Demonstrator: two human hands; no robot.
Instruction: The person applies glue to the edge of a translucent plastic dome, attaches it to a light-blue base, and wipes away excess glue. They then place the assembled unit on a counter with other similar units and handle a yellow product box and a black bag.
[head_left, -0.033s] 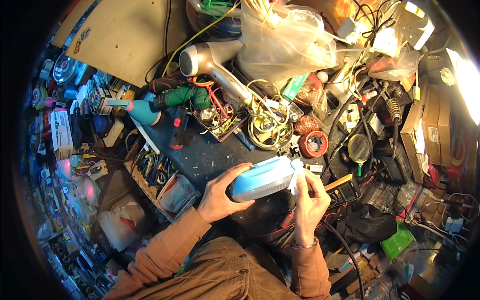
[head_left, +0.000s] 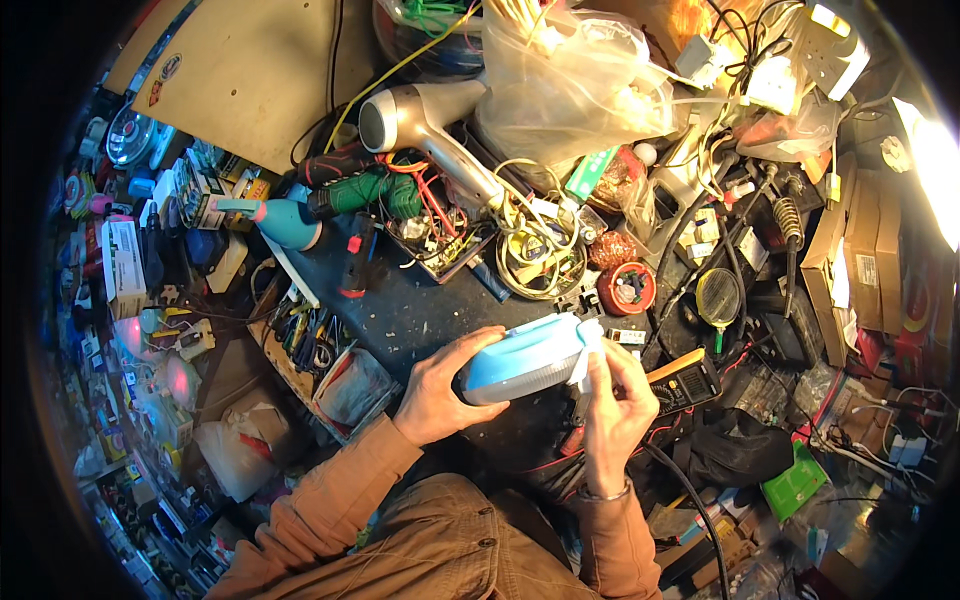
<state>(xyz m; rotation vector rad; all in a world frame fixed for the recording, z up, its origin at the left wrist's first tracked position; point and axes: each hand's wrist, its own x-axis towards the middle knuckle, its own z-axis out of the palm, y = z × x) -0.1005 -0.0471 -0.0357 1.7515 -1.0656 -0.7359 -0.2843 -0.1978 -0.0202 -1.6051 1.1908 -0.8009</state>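
Observation:
My left hand grips the left end of a rounded light-blue and white plastic device, holding it tilted above the dark work mat. My right hand is at the device's right end, with its fingers pinching a small white cloth or tissue against the edge. Both forearms, in brown sleeves, come in from the lower edge. The underside of the device is hidden.
A silver hair dryer, a green power tool and a teal tool lie behind the mat. A red roll, a yellow multimeter, a tray of pliers, a plastic bag and tangled wires crowd around.

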